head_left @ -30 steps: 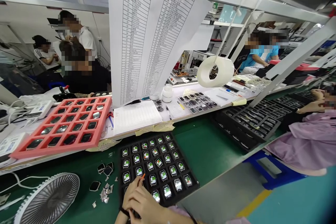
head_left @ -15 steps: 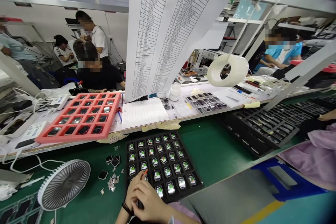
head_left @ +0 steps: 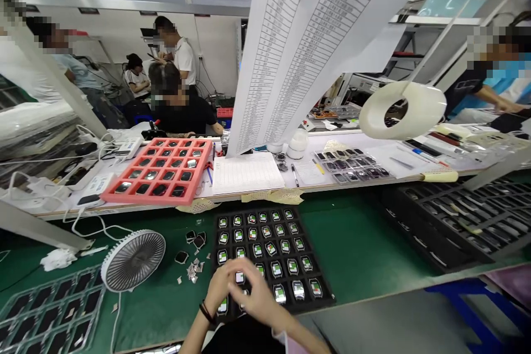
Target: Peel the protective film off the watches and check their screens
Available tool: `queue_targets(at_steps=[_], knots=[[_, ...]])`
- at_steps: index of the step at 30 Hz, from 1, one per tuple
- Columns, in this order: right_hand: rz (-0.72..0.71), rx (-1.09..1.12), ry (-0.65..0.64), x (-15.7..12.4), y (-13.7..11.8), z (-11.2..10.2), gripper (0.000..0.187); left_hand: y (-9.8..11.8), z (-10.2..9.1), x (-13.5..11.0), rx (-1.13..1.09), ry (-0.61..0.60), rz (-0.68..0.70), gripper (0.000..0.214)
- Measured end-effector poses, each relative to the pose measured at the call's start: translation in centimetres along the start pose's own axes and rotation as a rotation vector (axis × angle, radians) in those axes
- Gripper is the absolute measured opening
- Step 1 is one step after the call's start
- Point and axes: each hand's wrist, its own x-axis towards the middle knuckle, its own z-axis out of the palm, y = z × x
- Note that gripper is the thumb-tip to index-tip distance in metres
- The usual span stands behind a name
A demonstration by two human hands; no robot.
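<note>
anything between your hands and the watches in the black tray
Nothing visible. The left hand and right hand are right above the watches in the black tray. The silvery scraps lie off the tray, to its left.

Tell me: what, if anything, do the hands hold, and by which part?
It cannot be told: the left hand and right hand, close above the watch tray, hide any hold.

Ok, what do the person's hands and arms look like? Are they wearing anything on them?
Both hands are bare, with no gloves. The left hand wears a thin dark wrist band, and the right hand has a pale cloth sleeve on its forearm.
</note>
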Motion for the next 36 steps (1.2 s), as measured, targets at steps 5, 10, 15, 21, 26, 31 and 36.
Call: queue_targets(at_steps=[5,10,15,21,26,31,36], knots=[[0.218,0.830,0.253,4.3,-3.9,-5.3,0.033,-1.1,-0.1,-0.4,-0.085,-0.002,-0.013,0.035],[0.275,0.930,0.351,4.6,-5.4,-7.6,0.033,-1.6,0.4,-0.5,-0.117,-0.018,-0.002,0.034],[0.302,0.857,0.370,4.2,-5.1,-7.4,0.037,-1.7,0.5,-0.3,-0.144,-0.023,0.014,0.038],[0.306,0.769,0.340,4.2,-4.9,-7.5,0.035,-1.5,0.6,-0.5,-0.184,0.004,0.018,0.037],[0.310,0.596,0.251,3.5,-3.1,-7.6,0.020,0.2,-0.6,-1.7,-0.241,0.254,0.165,0.043],[0.473,0.105,-0.156,1.2,2.6,-5.5,0.045,2.7,-1.6,-3.1,-0.108,0.460,0.460,0.038],[0.378,-0.047,-0.174,-0.7,6.5,-2.6,0.003,3.9,-0.5,-3.6,-0.134,0.277,0.628,0.039]])
